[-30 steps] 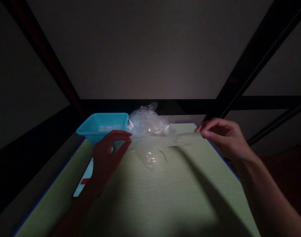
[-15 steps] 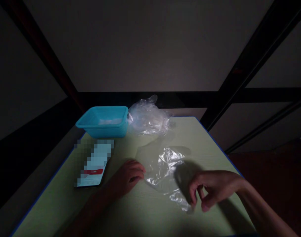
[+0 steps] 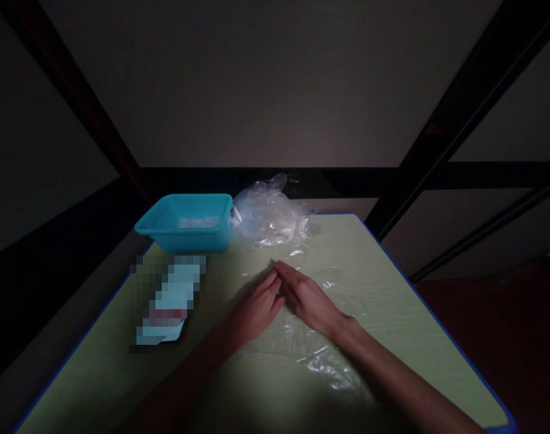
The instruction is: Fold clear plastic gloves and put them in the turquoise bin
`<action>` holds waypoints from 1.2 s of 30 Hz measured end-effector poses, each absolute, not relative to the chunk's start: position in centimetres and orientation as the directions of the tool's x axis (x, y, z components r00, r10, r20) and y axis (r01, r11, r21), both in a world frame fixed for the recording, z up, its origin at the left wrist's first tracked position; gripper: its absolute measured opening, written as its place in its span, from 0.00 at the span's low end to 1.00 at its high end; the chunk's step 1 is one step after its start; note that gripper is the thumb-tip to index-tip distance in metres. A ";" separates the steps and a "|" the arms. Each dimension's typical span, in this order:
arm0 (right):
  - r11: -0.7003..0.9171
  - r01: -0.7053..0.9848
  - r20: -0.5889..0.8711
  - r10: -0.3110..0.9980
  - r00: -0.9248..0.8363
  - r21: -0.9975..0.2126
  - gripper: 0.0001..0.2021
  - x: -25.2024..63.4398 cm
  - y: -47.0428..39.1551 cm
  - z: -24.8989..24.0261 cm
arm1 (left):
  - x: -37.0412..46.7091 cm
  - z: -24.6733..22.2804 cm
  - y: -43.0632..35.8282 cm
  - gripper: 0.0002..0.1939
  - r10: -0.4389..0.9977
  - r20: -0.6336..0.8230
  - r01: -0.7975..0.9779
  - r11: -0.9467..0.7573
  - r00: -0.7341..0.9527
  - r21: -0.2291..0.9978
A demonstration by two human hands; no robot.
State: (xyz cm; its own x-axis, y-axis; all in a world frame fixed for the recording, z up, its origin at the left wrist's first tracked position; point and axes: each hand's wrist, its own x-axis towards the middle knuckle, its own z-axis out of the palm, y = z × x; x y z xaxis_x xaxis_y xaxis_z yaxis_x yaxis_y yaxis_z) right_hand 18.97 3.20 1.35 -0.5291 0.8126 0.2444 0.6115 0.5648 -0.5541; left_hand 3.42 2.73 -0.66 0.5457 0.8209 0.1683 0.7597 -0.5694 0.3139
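A thin clear plastic bag (image 3: 326, 367) lies spread and wrinkled on the table in front of me. My left hand (image 3: 255, 308) rests on its left part, fingers stretched forward. From the other side my right hand (image 3: 309, 300) reaches over the middle of the bag, palm down and fingers out straight. The fingertips of both hands meet near the bag's far part. Neither hand shows anything gripped in it. Under the palms the bag is hidden.
A blue plastic basin (image 3: 191, 240) with something whitish inside stands at the back left. Beside it sits a crumpled heap of clear plastic (image 3: 272, 217). A phone-like device (image 3: 175, 301), partly blurred out, lies on the left of the pale green table (image 3: 392, 337), which has a blue edge.
My right hand has moved left and away from me, from the bag's near right corner to its middle. My left hand has shifted slightly forward. The bag now lies flatter.
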 end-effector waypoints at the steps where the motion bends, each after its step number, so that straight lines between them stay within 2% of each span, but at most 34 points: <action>1: 0.577 0.650 0.236 0.809 -0.539 -0.494 0.24 18.4 3.2 0.3 | 3.8 -1.3 2.7 0.24 0.818 0.168 0.767 -0.575 0.550 0.286; 6: 0.578 0.782 0.096 0.814 -0.573 -0.233 0.26 19.8 3.4 -1.5 | 2.5 -2.6 2.2 0.27 0.818 0.196 0.823 -0.563 0.541 0.076; 11: 0.536 0.833 0.079 0.844 -0.531 -0.135 0.28 22.7 3.8 -1.5 | 0.1 -2.8 2.2 0.26 0.813 0.218 0.831 -0.556 0.541 0.009; 19: 0.454 0.887 0.143 0.886 -0.441 -0.081 0.30 25.4 4.1 -2.8 | -2.8 -3.4 1.8 0.28 0.833 0.236 0.858 -0.514 0.500 -0.001; 25: 0.392 0.918 0.100 0.917 -0.387 -0.048 0.31 27.0 4.0 -2.6 | -3.3 -3.4 1.5 0.28 0.853 0.221 0.876 -0.482 0.473 -0.015; 31: 0.368 0.927 0.111 0.927 -0.359 -0.078 0.29 28.4 3.8 -2.7 | -3.1 -3.3 1.3 0.27 0.854 0.238 0.879 -0.477 0.462 0.005; 36: 0.370 0.917 0.084 0.929 -0.361 -0.151 0.28 28.9 4.1 -2.3 | -3.2 -3.0 1.4 0.27 0.870 0.210 0.888 -0.460 0.447 0.018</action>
State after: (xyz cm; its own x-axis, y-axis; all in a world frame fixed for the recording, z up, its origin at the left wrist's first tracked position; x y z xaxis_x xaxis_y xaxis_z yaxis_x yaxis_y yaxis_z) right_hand 28.88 4.06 -2.35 -0.3611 0.9288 0.0838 0.9167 0.3700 -0.1508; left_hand -3.22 1.40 -2.96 0.4467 0.8697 0.2102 0.8876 -0.4602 0.0181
